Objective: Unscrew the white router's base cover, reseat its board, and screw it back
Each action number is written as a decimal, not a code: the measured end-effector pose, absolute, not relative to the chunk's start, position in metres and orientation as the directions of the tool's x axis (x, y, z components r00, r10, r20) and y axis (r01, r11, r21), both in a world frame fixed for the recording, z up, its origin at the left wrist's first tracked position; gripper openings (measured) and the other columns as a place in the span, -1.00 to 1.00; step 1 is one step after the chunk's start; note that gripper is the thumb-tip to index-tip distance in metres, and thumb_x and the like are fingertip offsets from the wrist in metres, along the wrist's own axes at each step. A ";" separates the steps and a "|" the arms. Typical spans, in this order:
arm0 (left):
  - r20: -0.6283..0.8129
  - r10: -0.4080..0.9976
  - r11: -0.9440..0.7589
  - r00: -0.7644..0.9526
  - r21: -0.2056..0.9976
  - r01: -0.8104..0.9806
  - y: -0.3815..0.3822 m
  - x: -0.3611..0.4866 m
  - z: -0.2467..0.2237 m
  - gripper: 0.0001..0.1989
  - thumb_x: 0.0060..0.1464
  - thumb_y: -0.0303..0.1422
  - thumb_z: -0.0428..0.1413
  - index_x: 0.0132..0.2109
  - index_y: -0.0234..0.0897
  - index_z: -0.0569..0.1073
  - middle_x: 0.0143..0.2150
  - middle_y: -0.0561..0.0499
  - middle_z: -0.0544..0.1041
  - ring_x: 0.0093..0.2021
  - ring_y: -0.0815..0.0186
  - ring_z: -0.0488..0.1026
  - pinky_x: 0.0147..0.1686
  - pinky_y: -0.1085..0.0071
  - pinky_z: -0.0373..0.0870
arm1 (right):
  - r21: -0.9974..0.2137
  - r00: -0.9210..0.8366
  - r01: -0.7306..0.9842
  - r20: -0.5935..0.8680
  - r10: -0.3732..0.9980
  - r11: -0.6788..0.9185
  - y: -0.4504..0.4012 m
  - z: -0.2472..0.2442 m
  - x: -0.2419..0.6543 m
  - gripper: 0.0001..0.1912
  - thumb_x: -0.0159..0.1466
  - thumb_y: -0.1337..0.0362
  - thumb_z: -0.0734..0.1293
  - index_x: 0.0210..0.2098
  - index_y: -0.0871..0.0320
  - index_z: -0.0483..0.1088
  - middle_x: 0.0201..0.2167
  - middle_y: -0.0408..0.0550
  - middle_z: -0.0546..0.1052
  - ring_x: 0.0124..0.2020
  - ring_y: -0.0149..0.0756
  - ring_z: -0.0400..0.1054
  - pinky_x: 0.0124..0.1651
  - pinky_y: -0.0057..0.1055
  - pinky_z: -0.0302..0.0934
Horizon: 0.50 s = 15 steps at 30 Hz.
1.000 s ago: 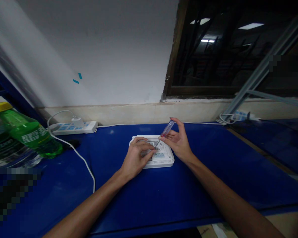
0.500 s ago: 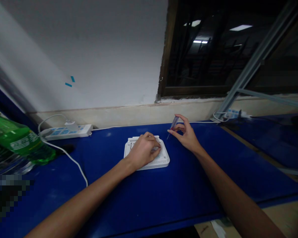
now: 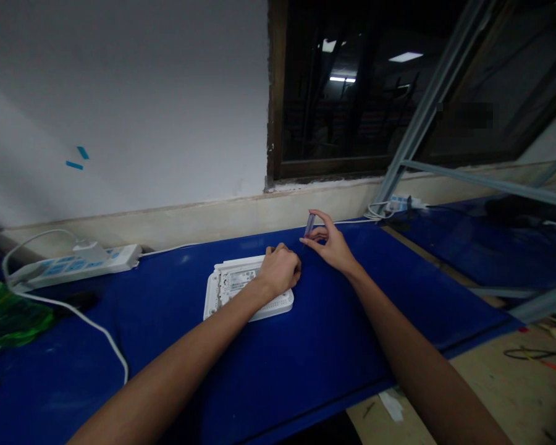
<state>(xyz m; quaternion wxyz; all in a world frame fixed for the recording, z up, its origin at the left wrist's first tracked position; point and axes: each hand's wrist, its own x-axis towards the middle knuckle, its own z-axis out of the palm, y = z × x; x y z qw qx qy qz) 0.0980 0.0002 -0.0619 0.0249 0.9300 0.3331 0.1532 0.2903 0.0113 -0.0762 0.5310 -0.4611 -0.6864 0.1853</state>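
The left hand (image 3: 278, 270) is curling closed over the edge of a white plastic router (image 3: 222, 295) lying on the blue bench (image 3: 176, 358) — the right hand (image 3: 327, 242) is pinching a clear-handled screwdriver (image 3: 309, 225) at the router's 1 o'clock, while a bottle of green liquid (image 3: 13, 318) is sitting at 9 o'clock.

Power strip (image 3: 74, 266), white cable (image 3: 74, 315) block way left of router (image 3: 241, 281).
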 end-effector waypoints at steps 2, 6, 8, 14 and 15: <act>0.291 0.632 -0.773 0.718 0.174 0.610 0.002 0.094 -0.062 -0.91 0.07 -0.39 0.23 -0.26 -0.23 0.63 -0.22 -0.11 0.60 -0.03 0.00 0.41 -0.05 0.05 0.39 | -0.747 -0.017 0.430 0.555 0.832 0.507 0.011 -0.077 0.291 -0.21 0.15 0.17 0.46 0.30 0.00 0.12 -0.45 -0.22 0.50 -0.36 -0.23 0.50 -0.20 -0.30 0.37; 0.343 0.636 -0.770 0.691 0.215 0.601 -0.001 0.072 -0.051 -0.81 0.19 -0.31 0.17 -0.10 -0.25 0.60 -0.12 -0.09 0.59 0.03 0.08 0.39 0.03 0.19 0.38 | -0.744 -0.018 0.437 0.555 0.832 0.505 0.010 -0.076 0.291 -0.21 0.15 0.17 0.46 0.30 -0.01 0.11 -0.46 -0.22 0.50 -0.36 -0.24 0.50 -0.19 -0.30 0.37; 0.348 0.627 -0.777 0.697 0.221 0.589 -0.008 0.051 -0.043 -0.77 0.22 -0.28 0.15 -0.04 -0.23 0.58 -0.11 -0.07 0.59 0.02 0.12 0.40 0.07 0.21 0.35 | -0.741 -0.016 0.447 0.554 0.833 0.501 0.009 -0.074 0.289 -0.21 0.16 0.17 0.46 0.30 -0.02 0.11 -0.45 -0.22 0.51 -0.35 -0.23 0.50 -0.16 -0.29 0.37; 0.177 0.659 -0.752 0.731 0.148 0.642 -0.037 -0.026 -0.044 -0.17 -0.03 0.23 0.18 0.31 0.02 0.25 0.30 -0.11 0.30 0.28 -0.16 0.17 0.17 -0.14 0.23 | -0.751 -0.037 0.415 0.551 0.834 0.514 -0.001 -0.065 0.271 -0.21 0.17 0.16 0.47 0.31 -0.04 0.08 -0.43 -0.21 0.50 -0.32 -0.21 0.51 -0.12 -0.24 0.38; 0.152 0.676 -0.737 0.721 0.144 0.661 -0.040 -0.035 -0.049 -0.13 -0.04 0.24 0.17 0.34 0.06 0.19 0.35 -0.10 0.24 0.30 -0.17 0.15 0.18 -0.17 0.20 | -0.749 -0.048 0.406 0.554 0.831 0.523 -0.003 -0.064 0.267 -0.21 0.17 0.17 0.46 0.31 -0.04 0.08 -0.43 -0.21 0.49 -0.32 -0.21 0.51 -0.11 -0.23 0.38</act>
